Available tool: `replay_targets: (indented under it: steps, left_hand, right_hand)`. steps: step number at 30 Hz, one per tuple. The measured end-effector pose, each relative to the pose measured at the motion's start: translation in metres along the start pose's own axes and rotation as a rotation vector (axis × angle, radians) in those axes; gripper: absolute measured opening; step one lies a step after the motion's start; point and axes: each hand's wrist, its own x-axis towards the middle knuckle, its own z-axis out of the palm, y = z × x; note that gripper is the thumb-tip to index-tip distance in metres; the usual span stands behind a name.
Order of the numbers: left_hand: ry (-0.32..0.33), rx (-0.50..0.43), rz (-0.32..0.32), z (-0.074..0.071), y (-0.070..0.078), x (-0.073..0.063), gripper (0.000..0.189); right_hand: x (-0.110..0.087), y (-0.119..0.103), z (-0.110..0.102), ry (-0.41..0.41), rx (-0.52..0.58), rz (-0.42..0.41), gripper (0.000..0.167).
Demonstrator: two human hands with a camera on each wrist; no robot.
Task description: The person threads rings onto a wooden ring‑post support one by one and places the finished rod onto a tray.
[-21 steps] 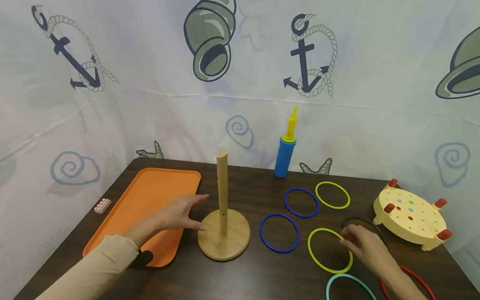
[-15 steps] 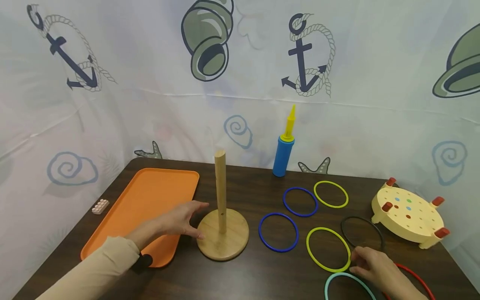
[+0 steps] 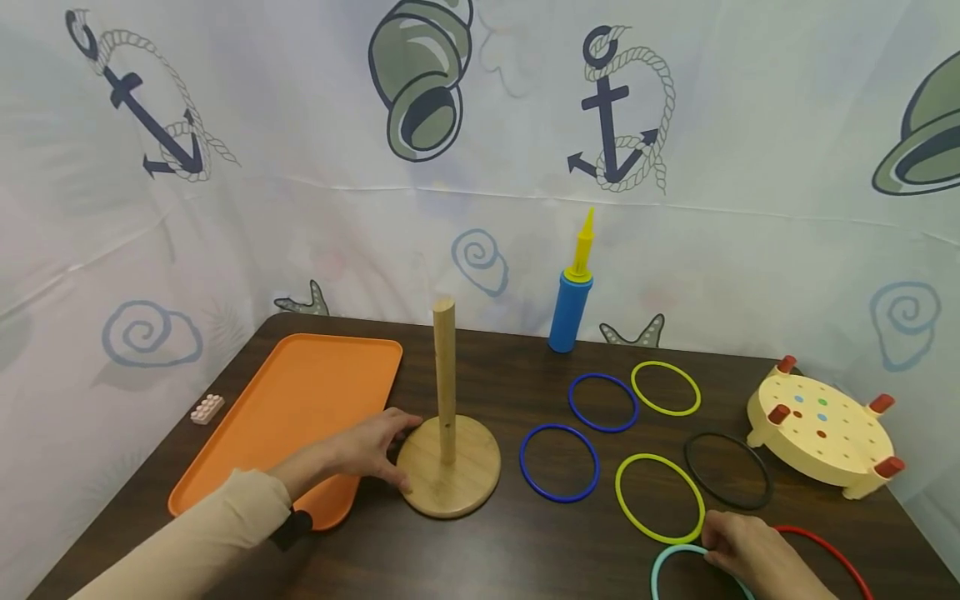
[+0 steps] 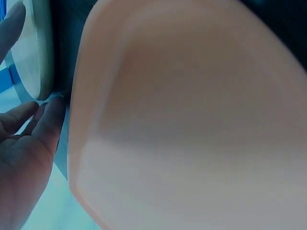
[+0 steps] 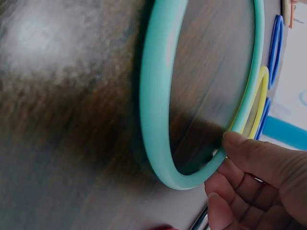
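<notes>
In the head view my left hand [image 3: 367,448] is at the left edge of a wooden peg stand [image 3: 446,375], thumb and forefinger spread around the rim of its round base [image 3: 476,467]. The left wrist view shows the thumb overlapping the base [image 4: 29,57], with the other fingers below its edge. At the lower right, my right hand [image 3: 753,552] pinches a teal ring [image 5: 156,105] between thumb and fingers. The ring's near part is cut off in the head view. A yellow ring [image 3: 619,500] lies just beyond it.
An orange tray [image 3: 322,375] lies left of the stand, beside a pink toy brick [image 3: 207,408]. Blue rings [image 3: 527,475], a second yellow ring [image 3: 697,398], a black ring [image 3: 767,492] and a red ring [image 3: 828,550] lie rightward. A blue pump [image 3: 570,312] and cream pegboard [image 3: 825,425] stand behind.
My right hand has moved from beside the black ring toward me onto the teal ring. My left hand has come slightly right and down against the stand's base.
</notes>
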Motion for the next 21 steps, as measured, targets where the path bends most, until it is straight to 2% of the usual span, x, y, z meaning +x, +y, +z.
replay_targets:
  steps: [6,9,12,14,16,18,21]
  left_hand:
    - [-0.019,0.024,0.021,0.0,0.001,-0.001,0.093]
    - [-0.019,0.03,0.041,0.001,0.001,-0.001,0.093]
    - [-0.017,0.033,0.052,0.001,0.0,-0.001,0.093]
    - [-0.015,0.035,0.055,0.002,0.0,-0.001,0.093]
    - [-0.014,0.034,0.058,0.002,0.0,-0.002,0.093]
    - [-0.014,0.029,0.058,0.002,0.0,-0.002,0.093]
    - [-0.015,0.022,0.063,0.003,0.0,-0.003,0.092]
  right_hand:
    - [0.0,-0.001,0.001,-0.011,-0.015,-0.015,0.019]
    - [-0.001,-0.002,-0.003,-0.016,0.003,-0.082,0.018]
    - [-0.001,-0.006,-0.008,0.015,0.044,-0.158,0.016]
    - [0.001,-0.011,-0.011,0.091,0.064,-0.214,0.015]
    - [0.004,-0.02,-0.015,0.18,0.09,-0.232,0.013]
    - [0.008,-0.031,-0.02,0.301,0.115,-0.255,0.013]
    - [0.018,-0.054,-0.032,0.429,0.174,-0.243,0.012]
